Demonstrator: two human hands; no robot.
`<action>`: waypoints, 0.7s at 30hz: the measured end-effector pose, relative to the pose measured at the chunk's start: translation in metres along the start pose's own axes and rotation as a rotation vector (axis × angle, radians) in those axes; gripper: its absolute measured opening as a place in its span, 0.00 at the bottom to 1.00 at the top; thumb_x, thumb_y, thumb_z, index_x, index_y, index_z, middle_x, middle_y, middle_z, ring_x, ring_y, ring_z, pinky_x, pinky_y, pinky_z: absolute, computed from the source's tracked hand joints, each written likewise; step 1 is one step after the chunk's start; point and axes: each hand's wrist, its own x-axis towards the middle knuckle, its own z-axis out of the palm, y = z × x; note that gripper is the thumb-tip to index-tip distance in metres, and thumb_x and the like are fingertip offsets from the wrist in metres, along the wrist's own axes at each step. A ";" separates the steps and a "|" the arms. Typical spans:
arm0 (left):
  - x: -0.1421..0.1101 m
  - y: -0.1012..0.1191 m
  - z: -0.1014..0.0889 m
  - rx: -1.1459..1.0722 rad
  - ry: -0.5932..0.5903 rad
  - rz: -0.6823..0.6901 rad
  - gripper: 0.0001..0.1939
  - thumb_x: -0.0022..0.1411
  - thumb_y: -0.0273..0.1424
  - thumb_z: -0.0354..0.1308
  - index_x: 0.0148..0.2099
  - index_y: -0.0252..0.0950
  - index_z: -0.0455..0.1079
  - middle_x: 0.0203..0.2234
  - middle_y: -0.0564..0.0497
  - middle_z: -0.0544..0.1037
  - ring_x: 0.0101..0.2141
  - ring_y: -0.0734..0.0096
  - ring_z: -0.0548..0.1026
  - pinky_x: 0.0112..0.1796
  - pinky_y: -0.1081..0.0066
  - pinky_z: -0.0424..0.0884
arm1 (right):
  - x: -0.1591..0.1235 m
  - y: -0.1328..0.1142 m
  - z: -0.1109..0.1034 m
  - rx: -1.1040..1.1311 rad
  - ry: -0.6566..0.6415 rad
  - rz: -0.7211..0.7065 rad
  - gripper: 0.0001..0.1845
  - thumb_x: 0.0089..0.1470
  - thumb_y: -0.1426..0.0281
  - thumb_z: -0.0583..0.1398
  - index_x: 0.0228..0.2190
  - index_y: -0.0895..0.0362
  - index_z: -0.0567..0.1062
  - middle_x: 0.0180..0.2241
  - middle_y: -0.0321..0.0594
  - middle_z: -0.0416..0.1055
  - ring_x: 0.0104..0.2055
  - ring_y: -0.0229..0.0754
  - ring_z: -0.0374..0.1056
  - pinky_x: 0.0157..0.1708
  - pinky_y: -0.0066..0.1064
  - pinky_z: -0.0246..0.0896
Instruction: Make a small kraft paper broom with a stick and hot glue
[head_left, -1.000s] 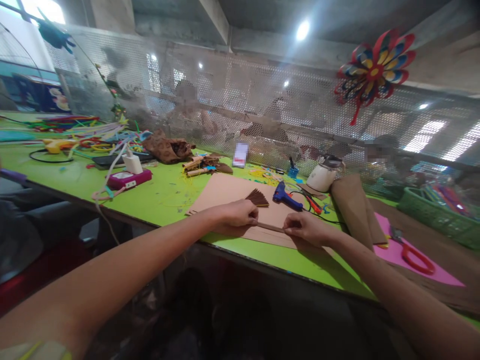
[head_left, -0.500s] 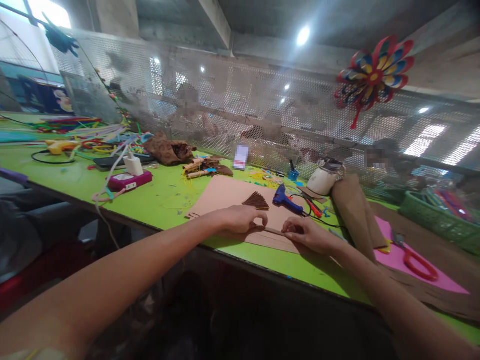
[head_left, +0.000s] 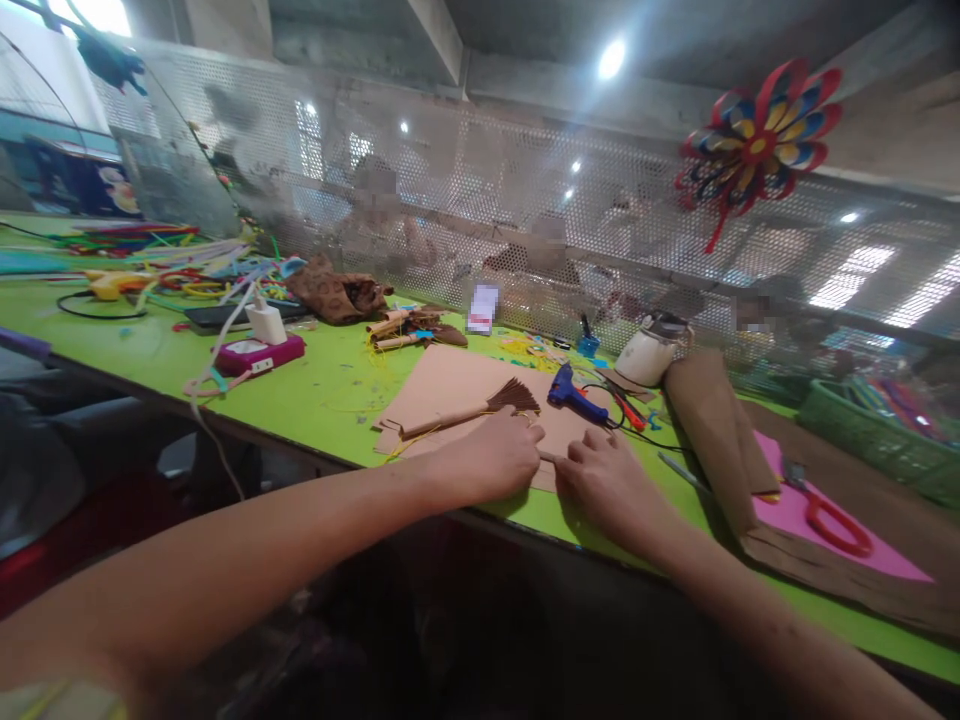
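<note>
My left hand [head_left: 501,456] is closed at the near edge of a brown paper sheet [head_left: 435,375], pinching one end of a thin rolled paper strip [head_left: 550,457]. Close beside it, my right hand [head_left: 611,482] pinches the strip's other end with thumb and fingers. Just beyond the left hand lies a small paper broom [head_left: 450,415] with a dark fringed head and yellow string; the hand hides part of it. A blue glue gun [head_left: 574,395] rests on the sheet's far right.
Right of the hands lie folded brown paper [head_left: 705,430], red-handled scissors [head_left: 836,525] on pink paper, and a green basket [head_left: 885,430]. A white kettle-like jug [head_left: 649,350] stands behind. At left are a magenta power strip [head_left: 259,353] and a brown cloth [head_left: 337,290]. The table's edge [head_left: 540,535] is near.
My hands have come closer together, the left one moving right. More of the strip is hidden between them. The broom's handle, earlier behind my left arm, now shows.
</note>
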 end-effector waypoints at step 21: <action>0.035 -0.078 -0.001 -0.704 -0.318 -0.087 0.09 0.53 0.27 0.52 0.33 0.34 0.73 0.25 0.53 0.74 0.26 0.75 0.66 0.32 0.75 0.60 | 0.035 0.055 -0.003 0.928 -0.143 0.162 0.14 0.51 0.61 0.55 0.25 0.57 0.74 0.22 0.35 0.67 0.26 0.36 0.60 0.27 0.27 0.54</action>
